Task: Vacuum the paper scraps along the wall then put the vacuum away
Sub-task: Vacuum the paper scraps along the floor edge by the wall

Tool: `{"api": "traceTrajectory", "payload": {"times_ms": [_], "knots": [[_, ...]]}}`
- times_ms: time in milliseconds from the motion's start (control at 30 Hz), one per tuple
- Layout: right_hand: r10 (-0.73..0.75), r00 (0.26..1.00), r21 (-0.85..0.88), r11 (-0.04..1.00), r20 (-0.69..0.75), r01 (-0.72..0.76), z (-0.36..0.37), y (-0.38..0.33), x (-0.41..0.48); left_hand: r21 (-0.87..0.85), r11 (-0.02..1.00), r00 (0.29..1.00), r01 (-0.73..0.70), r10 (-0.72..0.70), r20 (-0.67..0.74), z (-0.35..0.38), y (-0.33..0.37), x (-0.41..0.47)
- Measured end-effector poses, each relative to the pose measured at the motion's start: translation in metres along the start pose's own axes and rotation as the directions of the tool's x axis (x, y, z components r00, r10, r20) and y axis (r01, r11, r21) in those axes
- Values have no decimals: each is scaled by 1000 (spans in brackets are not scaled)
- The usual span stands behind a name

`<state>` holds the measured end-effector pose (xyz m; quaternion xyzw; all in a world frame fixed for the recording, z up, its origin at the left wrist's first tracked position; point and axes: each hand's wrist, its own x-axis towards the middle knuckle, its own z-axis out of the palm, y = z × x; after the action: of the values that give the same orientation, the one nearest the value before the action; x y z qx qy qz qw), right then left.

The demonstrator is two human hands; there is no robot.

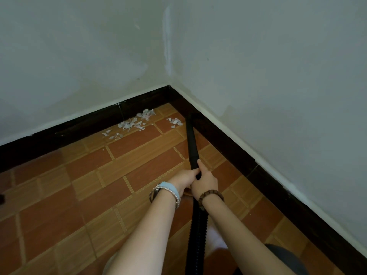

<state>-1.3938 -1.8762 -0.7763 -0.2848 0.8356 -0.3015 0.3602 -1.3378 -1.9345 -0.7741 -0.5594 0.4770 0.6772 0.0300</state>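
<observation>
**Wand gripped in both hands, scraps ahead**

The ribbed hose [198, 235] is seen between the forearms, running up to the hands. The black wand [192, 143] is grasped at its near end by the left hand [183, 178] and the right hand [205, 182], fingers curled round it, hands touching. Beyond the fingers the wand is stretched over the floor [139, 155]. The scraps [135, 123] are strewn well ahead and left of the fingers, along the skirting [89, 124]; a smaller cluster lies just left of the wand's tip.
</observation>
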Motion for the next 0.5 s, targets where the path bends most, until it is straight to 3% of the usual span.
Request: {"api": "traceTrajectory", "payload": {"times_ms": [200,500], "knots": [[-40,999,-34,999,-18,40,-6,-12,16,3,995,992,-103,103,-73,-6,14,13],[51,998,-52,997,26,-50,1,-2,12,-57,998,999,8,-10,-36,0,0,18]]}}
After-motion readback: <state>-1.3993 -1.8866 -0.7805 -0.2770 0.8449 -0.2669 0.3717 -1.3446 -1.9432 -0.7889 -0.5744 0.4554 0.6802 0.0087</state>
